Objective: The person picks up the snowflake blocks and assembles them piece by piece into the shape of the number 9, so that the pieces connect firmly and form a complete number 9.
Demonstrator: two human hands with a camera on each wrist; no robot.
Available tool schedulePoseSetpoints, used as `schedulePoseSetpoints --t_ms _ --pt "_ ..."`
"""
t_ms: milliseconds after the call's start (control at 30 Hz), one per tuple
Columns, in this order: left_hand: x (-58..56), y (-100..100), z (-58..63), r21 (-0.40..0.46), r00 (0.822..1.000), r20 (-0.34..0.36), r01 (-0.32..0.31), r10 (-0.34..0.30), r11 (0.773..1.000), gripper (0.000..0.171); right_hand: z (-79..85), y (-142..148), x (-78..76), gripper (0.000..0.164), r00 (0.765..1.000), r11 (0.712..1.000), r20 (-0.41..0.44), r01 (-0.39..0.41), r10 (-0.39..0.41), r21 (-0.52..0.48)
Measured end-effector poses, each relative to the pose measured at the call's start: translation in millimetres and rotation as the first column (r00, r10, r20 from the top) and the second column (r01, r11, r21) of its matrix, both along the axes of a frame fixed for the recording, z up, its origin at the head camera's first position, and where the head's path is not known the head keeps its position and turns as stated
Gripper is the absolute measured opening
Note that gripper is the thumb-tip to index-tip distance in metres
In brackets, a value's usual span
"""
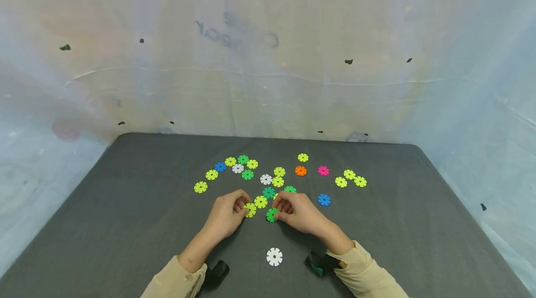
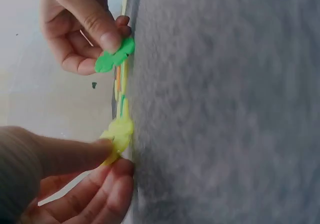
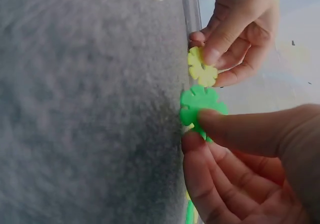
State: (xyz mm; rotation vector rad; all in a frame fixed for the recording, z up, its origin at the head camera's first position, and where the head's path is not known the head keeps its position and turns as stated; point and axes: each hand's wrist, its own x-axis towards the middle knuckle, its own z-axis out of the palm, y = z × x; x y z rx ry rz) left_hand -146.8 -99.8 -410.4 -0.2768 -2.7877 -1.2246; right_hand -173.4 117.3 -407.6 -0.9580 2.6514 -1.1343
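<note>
My left hand (image 1: pixel 225 215) pinches a yellow notched plastic disc (image 1: pixel 251 210) between thumb and fingers. In the left wrist view, that thumb presses on the face of the yellow disc (image 2: pixel 120 133). My right hand (image 1: pixel 302 214) grips a green notched disc (image 1: pixel 271 215) in the same way, its thumb across the middle in the right wrist view. The two held discs face each other, a short gap between them in the head view. Just beyond them on the grey cloth lie a yellow disc (image 1: pixel 260 202) and a darker green disc (image 1: pixel 269 193).
A white disc (image 1: pixel 274 257) lies between the forearms. Several loose discs spread across the far part of the grey table (image 1: pixel 125 214), among them a blue disc (image 1: pixel 324 200), an orange disc (image 1: pixel 300 171) and a pink disc (image 1: pixel 323 171). A pale sheet (image 1: pixel 268 102) hangs behind the table.
</note>
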Motion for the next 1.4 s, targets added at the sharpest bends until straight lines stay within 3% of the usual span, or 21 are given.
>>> schedulePoseSetpoints --t_ms 200,367,667,833,1400 --pt "0.7 5 -0.3 0.176 0.997 0.069 -0.039 0.027 0.984 0.019 2.1 0 3.2 0.009 0.999 0.998 0.026 0.043 -0.042 -0.044" --pt "1.0 8 2.7 0.324 0.994 0.107 -0.048 0.013 0.945 0.02 3.5 0 4.0 0.012 0.996 0.99 0.018 0.091 -0.09 -0.109" --pt "3.3 13 7.0 0.496 0.987 0.159 -0.052 -0.032 0.867 0.021 3.8 3 3.5 0.011 0.989 0.968 0.015 0.15 -0.15 -0.199" --pt "3.8 16 8.1 0.539 0.984 0.173 -0.057 -0.044 0.84 0.022 5.0 5 4.0 0.011 0.987 0.962 0.011 0.156 -0.158 -0.223" --pt "1.8 24 13.3 0.586 0.981 0.184 -0.059 -0.062 0.808 0.021 6.8 11 4.4 0.009 0.987 0.947 -0.04 0.136 -0.154 -0.29"
